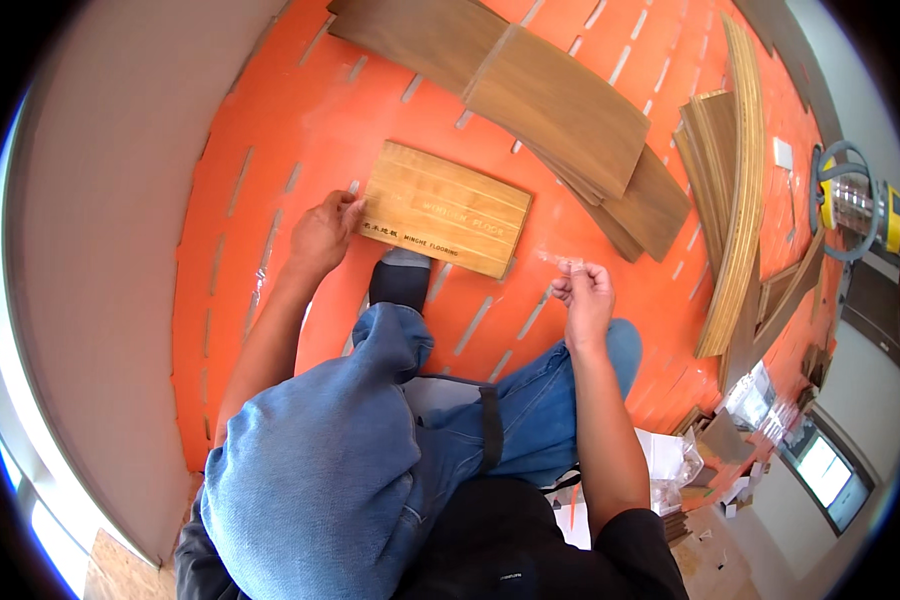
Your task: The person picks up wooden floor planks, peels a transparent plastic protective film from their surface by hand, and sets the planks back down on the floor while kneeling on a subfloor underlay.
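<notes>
Board (450, 212), tan, rectangular, wooden, likely stiff, is suitably edge-pinched by left grip (322, 235), clear thin scrap (562, 262) by right grip (587, 297).

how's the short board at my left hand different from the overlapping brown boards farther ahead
The short board is pale yellow-brown with lettering; the brown boards are darker, with plain visible faces. The left hand touches the short board's edge, while the brown boards lie apart from that hand. Both look like wood.
</notes>
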